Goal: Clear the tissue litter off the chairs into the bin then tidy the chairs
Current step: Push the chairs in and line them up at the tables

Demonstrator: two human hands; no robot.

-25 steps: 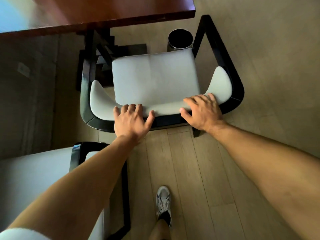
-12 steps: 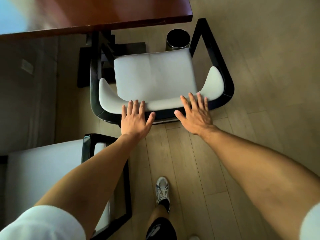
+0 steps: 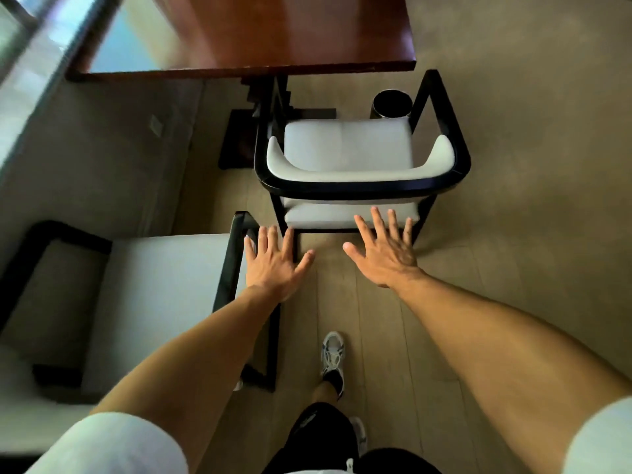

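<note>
On the left, the second white-cushioned chair with a black frame (image 3: 136,295) sits close by, and my left hand (image 3: 273,261) is spread flat in the air, holding nothing. My right hand (image 3: 386,251) is spread and empty too; both have just let go of the white-seated black armchair (image 3: 352,155), now pushed in under the dark red wooden table (image 3: 273,32). I see no tissue on either seat, and the round black bin (image 3: 391,103) stands just behind that chair, so I think only the left chair needs tidying.

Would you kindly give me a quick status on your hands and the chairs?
Left hand and right hand open, holding nothing. Chair at table, no tissue on its seat; bin beside it. Second chair near left hand.
</note>
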